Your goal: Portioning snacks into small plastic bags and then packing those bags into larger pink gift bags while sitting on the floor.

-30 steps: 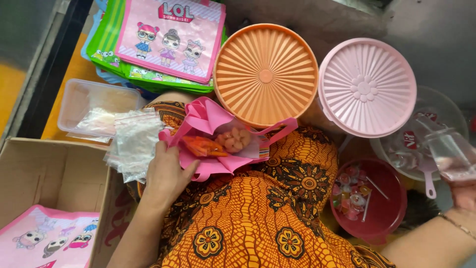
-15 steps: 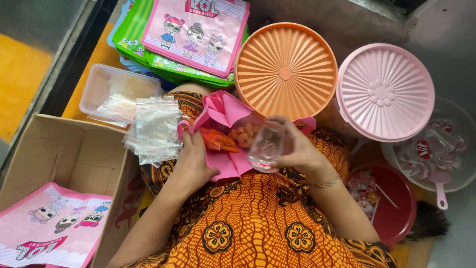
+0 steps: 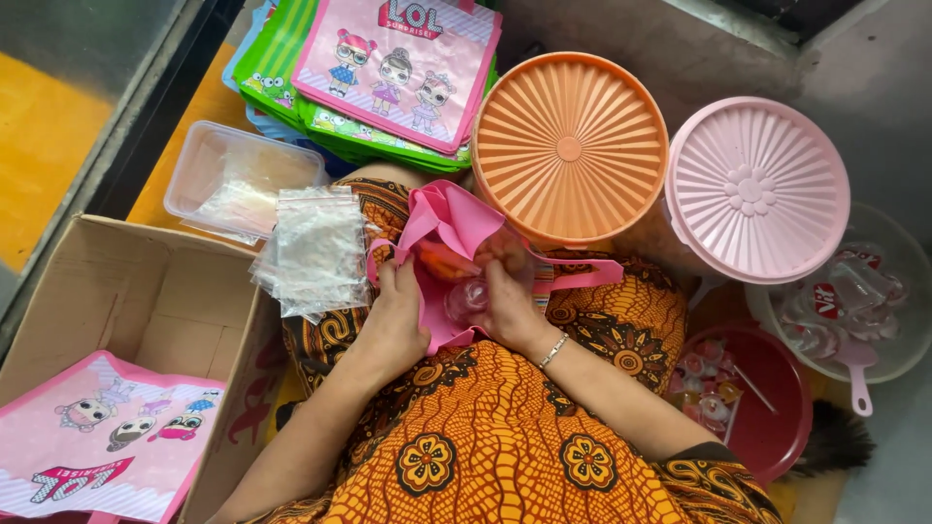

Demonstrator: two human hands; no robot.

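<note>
Hands work at the mouth of a pink fabric bag that lies on the lap, on orange patterned cloth, near the centre of the scene. Left hand pinches the near-left edge of the bag, fingers curled together on the fabric, holding the opening apart. Right hand is closed around a small clear plastic cup, fingers wrapped over it at the bag's mouth; a thin bracelet sits on that wrist. Orange snack packets show inside the bag.

Just left of the bag, a bundle of small clear zip bags rests on the knee, touching a clear plastic box farther left. Far side: a stack of printed cartoon bags, then an orange ribbed lid and a pink ribbed lid to the right. Right edge: a clear bowl of jelly cups, and nearer, a red basin. Near left: a cardboard box holding another pink printed bag.
</note>
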